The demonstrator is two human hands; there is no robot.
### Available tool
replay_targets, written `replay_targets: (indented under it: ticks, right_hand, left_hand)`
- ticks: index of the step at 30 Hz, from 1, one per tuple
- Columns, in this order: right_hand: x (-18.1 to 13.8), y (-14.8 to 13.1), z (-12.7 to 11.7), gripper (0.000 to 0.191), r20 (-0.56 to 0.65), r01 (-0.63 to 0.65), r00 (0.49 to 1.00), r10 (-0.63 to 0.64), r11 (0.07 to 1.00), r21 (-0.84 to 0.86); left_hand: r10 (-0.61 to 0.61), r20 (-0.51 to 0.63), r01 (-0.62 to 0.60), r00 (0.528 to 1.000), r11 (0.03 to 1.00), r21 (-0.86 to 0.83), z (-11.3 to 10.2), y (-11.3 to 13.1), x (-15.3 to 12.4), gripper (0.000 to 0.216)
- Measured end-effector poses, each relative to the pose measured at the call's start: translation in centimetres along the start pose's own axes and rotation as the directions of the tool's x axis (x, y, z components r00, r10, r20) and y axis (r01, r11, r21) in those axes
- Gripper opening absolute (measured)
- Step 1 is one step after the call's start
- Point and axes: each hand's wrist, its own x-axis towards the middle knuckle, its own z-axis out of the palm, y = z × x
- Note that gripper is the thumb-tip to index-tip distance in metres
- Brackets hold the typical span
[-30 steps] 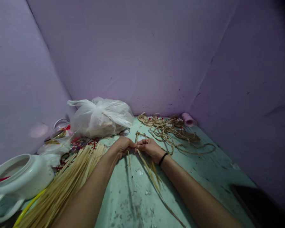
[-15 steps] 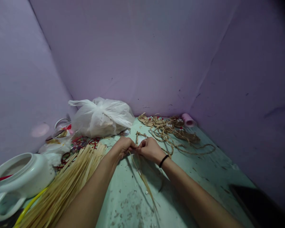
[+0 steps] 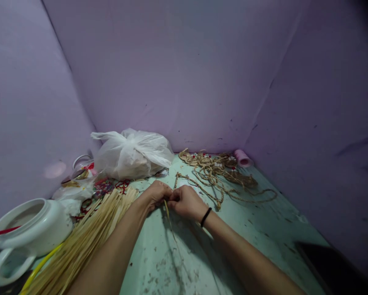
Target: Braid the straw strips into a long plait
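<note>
We are pinching a few thin straw strands (image 3: 169, 214) between both hands in the middle of the green table (image 3: 263, 223). Our left hand (image 3: 155, 195) is curling its fingers tight around the strands' far ends, and our right hand (image 3: 185, 202), wearing a black wrist band (image 3: 205, 216), is closing on them too, knuckles touching the left hand. The strands are trailing toward us over the table. A braided cord (image 3: 188, 179) is running from just beyond our hands to a tangled pile (image 3: 220, 169) far right. A straw bundle (image 3: 85, 237) is lying near left, beside a white jug (image 3: 33, 227); a plastic bag (image 3: 134, 153) is sitting far left.
</note>
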Motion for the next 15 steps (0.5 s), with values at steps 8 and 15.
replay_targets:
  ticks: [8, 15]
  right_hand:
    - [1.2, 0.8, -1.8, 0.009, 0.183, -0.368, 0.914, 0.361, 0.551, 0.749]
    - [0.8, 0.4, 0.5, 0.015, 0.364, -0.470, 0.879, 0.306, 0.440, 0.765]
  left_hand:
    - [-0.003, 0.055, 0.006, 0.998, 0.998, -0.064, -0.3, 0.5, -0.2, 0.016]
    - [0.017, 0.089, -0.013, 0.996, 0.999, -0.039, -0.3, 0.3, 0.0, 0.011]
